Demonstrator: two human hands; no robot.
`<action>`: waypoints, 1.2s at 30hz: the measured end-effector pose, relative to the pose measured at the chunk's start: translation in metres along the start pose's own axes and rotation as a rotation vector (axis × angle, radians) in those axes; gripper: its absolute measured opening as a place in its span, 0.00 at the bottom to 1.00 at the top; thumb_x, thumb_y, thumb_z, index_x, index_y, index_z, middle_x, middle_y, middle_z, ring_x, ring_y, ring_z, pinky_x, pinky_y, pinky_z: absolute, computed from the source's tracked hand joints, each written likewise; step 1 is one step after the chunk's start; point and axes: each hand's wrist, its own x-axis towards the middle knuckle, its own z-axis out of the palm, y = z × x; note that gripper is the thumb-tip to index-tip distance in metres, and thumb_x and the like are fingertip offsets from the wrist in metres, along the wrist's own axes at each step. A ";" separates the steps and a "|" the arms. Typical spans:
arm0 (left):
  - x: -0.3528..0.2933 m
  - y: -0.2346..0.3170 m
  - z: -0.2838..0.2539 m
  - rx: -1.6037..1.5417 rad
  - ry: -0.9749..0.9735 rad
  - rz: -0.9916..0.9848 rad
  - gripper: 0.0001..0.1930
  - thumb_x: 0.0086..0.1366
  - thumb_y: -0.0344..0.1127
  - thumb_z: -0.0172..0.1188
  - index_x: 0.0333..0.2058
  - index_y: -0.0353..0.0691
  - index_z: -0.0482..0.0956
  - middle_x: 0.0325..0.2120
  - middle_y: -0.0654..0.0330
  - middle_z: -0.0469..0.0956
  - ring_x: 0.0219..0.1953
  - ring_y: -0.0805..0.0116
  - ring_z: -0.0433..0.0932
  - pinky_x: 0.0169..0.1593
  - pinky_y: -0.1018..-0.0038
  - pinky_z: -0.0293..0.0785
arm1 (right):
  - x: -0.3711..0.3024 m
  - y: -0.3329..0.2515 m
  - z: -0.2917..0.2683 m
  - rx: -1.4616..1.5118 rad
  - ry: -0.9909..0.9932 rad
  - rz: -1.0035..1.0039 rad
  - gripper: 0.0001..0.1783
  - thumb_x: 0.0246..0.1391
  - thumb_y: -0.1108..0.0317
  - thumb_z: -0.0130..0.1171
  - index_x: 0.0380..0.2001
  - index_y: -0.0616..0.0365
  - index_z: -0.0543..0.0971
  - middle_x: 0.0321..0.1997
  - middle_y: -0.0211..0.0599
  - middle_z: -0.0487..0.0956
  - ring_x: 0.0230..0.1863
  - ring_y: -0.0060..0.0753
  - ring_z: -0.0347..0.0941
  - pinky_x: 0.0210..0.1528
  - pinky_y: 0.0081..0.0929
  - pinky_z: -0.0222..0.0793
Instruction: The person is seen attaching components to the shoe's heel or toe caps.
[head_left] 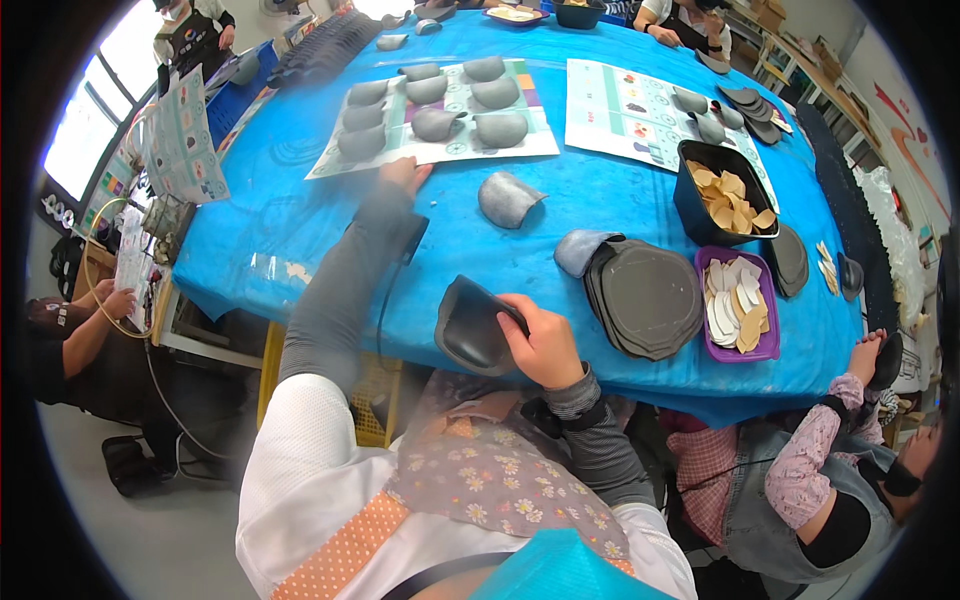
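My right hand (542,343) grips a dark grey, curved, shell-like piece (468,330) by its right side, thumb over the rim, just past the near edge of the table. My left arm stretches forward, and my left hand (405,174) is at the near edge of a printed sheet (540,140); its fingers are partly hidden and blurred. Rows of grey curved pieces (437,124) lie on that sheet. A single lighter grey curved piece (508,200) rests on the blue cloth between my hands. Beside a stack of flat dark grey pieces (650,300) sits another curved one (582,252).
A blue cloth (270,230) covers the table. On the right stand a black bin (690,205) of tan pieces and a purple basket (702,335) of white and tan pieces. A second printed sheet (610,100) lies behind. A co-worker (820,470) sits at right; others are around.
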 end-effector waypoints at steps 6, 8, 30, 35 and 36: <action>-0.081 0.078 0.056 -0.193 -0.128 -0.305 0.13 0.70 0.34 0.46 0.47 0.30 0.70 0.39 0.53 0.79 0.34 0.67 0.80 0.33 0.79 0.79 | 0.001 -0.001 0.000 -0.003 -0.006 0.016 0.11 0.56 0.68 0.56 0.42 0.56 0.76 0.24 0.48 0.78 0.25 0.52 0.75 0.26 0.39 0.68; -0.086 0.092 0.046 0.071 -0.187 -0.344 0.14 0.69 0.39 0.49 0.44 0.33 0.73 0.34 0.58 0.80 0.29 0.72 0.79 0.29 0.81 0.75 | 0.001 -0.001 0.000 -0.001 0.003 0.028 0.11 0.56 0.68 0.56 0.42 0.56 0.76 0.24 0.48 0.78 0.25 0.52 0.75 0.26 0.39 0.68; -0.055 0.094 0.016 0.982 0.498 0.378 0.62 0.44 0.51 0.71 0.68 0.50 0.33 0.63 0.41 0.42 0.56 0.39 0.66 0.57 0.53 0.66 | 0.003 0.001 -0.001 0.104 -0.038 0.116 0.11 0.57 0.68 0.55 0.43 0.59 0.76 0.30 0.52 0.79 0.31 0.53 0.77 0.30 0.37 0.70; -0.071 0.103 -0.016 0.826 0.315 0.417 0.66 0.42 0.51 0.74 0.67 0.39 0.32 0.61 0.33 0.41 0.63 0.38 0.50 0.63 0.55 0.57 | 0.004 0.000 0.000 0.119 -0.045 0.105 0.11 0.58 0.68 0.55 0.43 0.60 0.75 0.30 0.52 0.79 0.31 0.53 0.77 0.30 0.36 0.71; -0.077 0.105 -0.022 0.906 0.320 0.502 0.67 0.41 0.50 0.76 0.67 0.36 0.33 0.60 0.31 0.42 0.64 0.38 0.43 0.65 0.55 0.52 | 0.004 0.000 0.000 0.119 -0.042 0.103 0.11 0.58 0.68 0.55 0.43 0.60 0.75 0.30 0.52 0.79 0.31 0.53 0.77 0.31 0.36 0.71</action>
